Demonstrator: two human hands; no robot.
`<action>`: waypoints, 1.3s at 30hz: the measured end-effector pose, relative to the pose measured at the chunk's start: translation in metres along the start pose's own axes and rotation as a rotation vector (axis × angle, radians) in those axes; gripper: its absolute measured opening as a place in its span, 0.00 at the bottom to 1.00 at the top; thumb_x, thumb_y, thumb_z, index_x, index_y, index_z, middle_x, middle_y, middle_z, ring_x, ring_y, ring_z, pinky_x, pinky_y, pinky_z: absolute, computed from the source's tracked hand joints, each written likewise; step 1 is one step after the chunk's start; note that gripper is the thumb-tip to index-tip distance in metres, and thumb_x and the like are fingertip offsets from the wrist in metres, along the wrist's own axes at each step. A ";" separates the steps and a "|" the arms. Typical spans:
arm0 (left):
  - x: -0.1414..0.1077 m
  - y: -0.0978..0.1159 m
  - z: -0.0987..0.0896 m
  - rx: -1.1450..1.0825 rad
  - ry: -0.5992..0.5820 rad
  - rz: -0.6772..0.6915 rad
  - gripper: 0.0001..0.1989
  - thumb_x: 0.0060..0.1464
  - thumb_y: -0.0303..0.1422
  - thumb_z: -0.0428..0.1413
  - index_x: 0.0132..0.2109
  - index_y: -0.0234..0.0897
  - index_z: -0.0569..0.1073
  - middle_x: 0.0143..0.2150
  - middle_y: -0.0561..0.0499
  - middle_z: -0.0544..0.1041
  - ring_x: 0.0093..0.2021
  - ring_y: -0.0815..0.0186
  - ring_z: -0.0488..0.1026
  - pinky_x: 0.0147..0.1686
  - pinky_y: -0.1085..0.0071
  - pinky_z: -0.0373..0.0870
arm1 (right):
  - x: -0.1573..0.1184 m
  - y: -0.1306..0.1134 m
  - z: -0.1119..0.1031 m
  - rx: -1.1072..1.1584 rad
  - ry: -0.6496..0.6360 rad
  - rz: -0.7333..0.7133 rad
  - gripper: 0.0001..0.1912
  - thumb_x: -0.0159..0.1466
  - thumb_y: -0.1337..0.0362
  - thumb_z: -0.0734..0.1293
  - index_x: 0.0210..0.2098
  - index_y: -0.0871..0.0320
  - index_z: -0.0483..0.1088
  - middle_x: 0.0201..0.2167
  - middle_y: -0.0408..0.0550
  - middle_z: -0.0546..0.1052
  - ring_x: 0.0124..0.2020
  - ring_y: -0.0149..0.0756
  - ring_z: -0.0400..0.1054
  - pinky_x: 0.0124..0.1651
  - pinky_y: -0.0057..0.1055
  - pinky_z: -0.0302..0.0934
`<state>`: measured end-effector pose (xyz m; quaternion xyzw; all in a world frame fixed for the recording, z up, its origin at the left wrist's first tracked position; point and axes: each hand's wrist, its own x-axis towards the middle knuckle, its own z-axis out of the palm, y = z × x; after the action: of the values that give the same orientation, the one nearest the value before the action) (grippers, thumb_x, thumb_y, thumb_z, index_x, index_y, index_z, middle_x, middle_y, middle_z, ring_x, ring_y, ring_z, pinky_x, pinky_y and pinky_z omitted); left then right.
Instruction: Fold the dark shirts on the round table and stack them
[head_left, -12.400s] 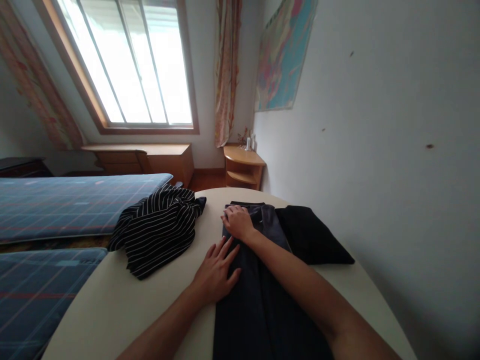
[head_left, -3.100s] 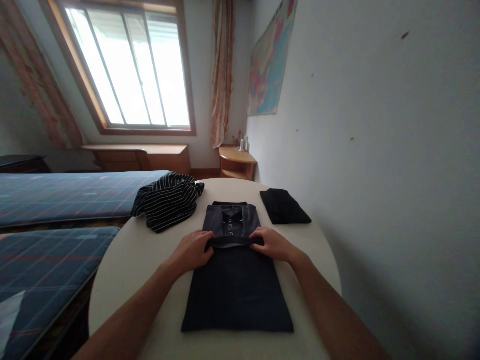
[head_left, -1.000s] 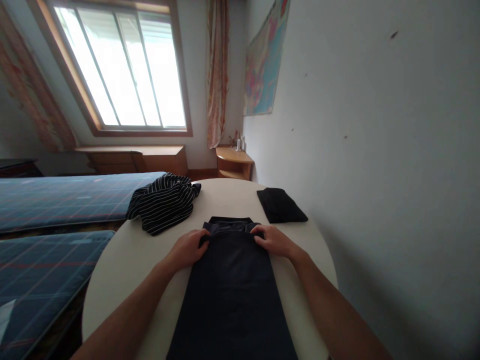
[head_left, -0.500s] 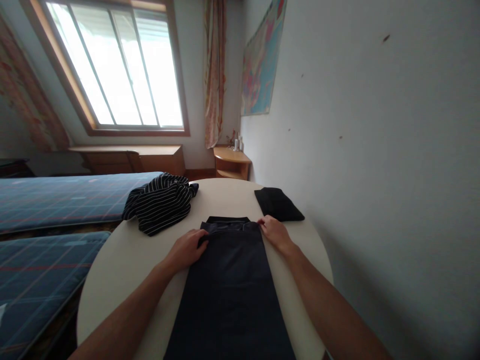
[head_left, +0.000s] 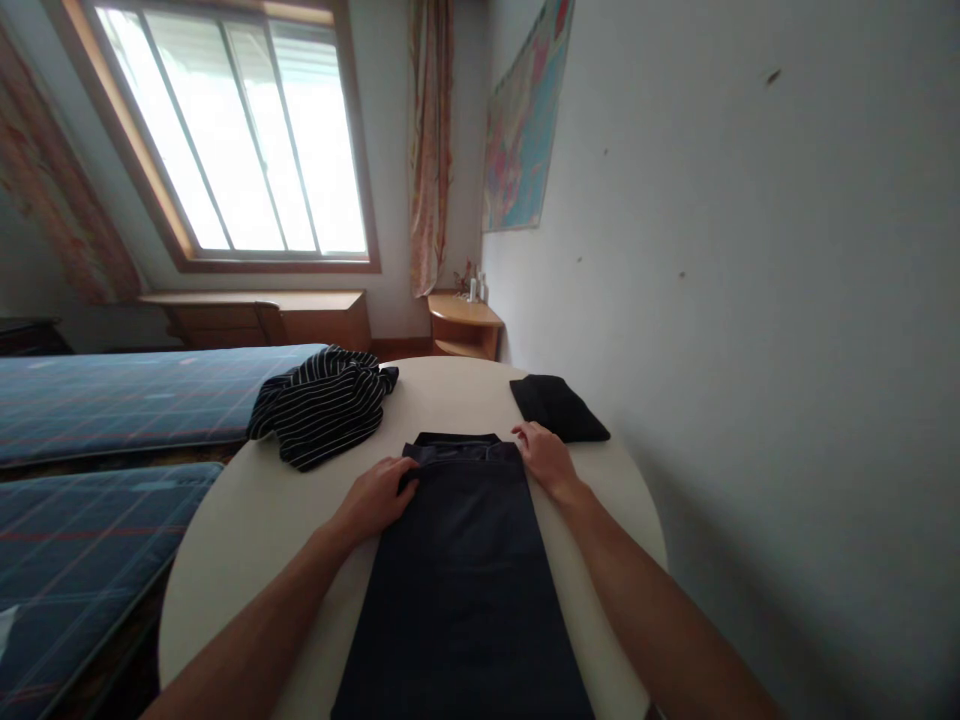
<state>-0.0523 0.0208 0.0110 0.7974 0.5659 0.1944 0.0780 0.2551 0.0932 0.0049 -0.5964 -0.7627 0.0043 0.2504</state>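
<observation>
A dark navy garment (head_left: pixel 465 580), which looks like a pair of trousers, lies flat and lengthwise, its waist opening at the far end. My left hand (head_left: pixel 381 492) is closed on the far left corner, thumb and fingers at the cloth edge. Beside the far right corner is my right hand (head_left: pixel 546 455), its fingers apart and slightly raised, holding nothing. Just beyond it rests a folded black cloth item (head_left: pixel 561 408). A crumpled black garment with white stripes (head_left: pixel 326 405) sits at the far left. The near end of the navy garment runs out of view.
All the clothes lie on a round cream table (head_left: pixel 442 385). Plaid blue mattresses (head_left: pixel 97 530) stand along the left, close to the table edge. The white wall (head_left: pixel 772 330) runs along the right. A wooden corner shelf (head_left: pixel 465 312) and a low desk (head_left: pixel 322 315) are beyond.
The fingers of my right hand have come off the right waist corner and lifted slightly. My left hand and the garment have stayed nearly the same.
</observation>
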 end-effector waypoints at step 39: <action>0.061 -0.022 -0.014 -0.300 0.200 -0.137 0.15 0.55 0.38 0.53 0.46 0.39 0.74 0.36 0.49 0.79 0.34 0.62 0.75 0.37 0.67 0.71 | 0.022 -0.012 -0.034 0.378 -0.149 -0.117 0.13 0.63 0.58 0.68 0.44 0.59 0.75 0.33 0.48 0.78 0.31 0.34 0.69 0.37 0.30 0.60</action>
<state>-0.0594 0.0842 0.0293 0.7130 0.5885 0.3493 0.1524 0.2541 0.0997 0.0464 -0.4915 -0.7980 0.1770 0.3005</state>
